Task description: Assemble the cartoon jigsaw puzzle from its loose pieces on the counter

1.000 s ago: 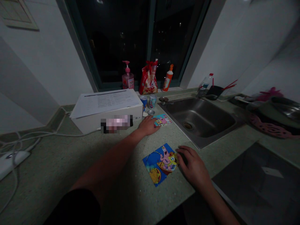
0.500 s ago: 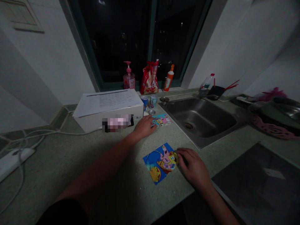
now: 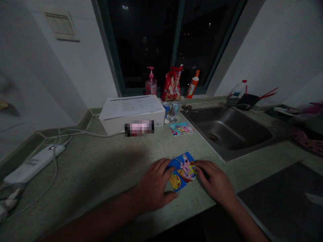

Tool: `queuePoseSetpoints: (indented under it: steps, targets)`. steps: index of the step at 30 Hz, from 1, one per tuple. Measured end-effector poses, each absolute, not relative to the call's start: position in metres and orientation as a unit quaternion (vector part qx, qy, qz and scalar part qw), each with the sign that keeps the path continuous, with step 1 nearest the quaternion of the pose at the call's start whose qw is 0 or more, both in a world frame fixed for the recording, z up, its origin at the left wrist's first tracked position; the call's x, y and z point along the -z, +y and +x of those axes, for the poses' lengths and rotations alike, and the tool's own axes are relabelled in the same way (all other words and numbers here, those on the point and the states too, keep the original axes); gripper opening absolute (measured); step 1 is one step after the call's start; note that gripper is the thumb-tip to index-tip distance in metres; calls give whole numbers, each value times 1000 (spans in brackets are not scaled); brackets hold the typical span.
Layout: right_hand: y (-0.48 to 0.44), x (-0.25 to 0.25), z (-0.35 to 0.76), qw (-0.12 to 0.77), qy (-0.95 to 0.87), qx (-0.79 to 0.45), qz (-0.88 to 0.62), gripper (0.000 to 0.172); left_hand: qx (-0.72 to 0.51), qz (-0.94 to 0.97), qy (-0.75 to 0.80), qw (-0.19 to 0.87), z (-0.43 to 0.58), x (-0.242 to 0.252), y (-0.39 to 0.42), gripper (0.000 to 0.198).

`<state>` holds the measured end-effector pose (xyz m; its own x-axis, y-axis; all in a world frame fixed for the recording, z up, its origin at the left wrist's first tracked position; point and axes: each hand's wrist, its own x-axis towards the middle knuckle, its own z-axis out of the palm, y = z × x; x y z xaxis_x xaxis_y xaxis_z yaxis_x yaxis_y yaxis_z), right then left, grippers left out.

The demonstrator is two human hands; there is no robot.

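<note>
Left hand (image 3: pixel 153 186) open, fingers resting on left edge of SpongeBob picture card (image 3: pixel 183 171); right hand (image 3: pixel 214 179) open, curved against right edge. Card flat on speckled green surface (image 3: pixel 106 158); smaller card (image 3: pixel 182 129) beyond, beside steel sink (image 3: pixel 227 131).

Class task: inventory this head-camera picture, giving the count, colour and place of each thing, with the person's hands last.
Picture cards: two, multicoloured, on the green counter.
Sink: one, steel, right of them.
Papers: one stack, white, on a white box.
Cans: two, blue and silver, beside the box.
Pump bottle: one, pink, windowsill.
Bag: one, red, windowsill.
Squeeze bottle: one, orange, windowsill.
Power strip: one, white, far left.
Left hand, right hand: two, on the nearer card's edges.
</note>
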<state>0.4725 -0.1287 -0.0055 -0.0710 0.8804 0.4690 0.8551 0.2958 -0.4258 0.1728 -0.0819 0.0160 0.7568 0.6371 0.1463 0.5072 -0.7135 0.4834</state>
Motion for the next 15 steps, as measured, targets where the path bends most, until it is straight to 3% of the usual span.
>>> queuePoseSetpoints:
  steps: [15]
  targets:
    - [-120,0,458,329,-764,-112,-543,24,-156,903,351,191,140,-8,-82,73]
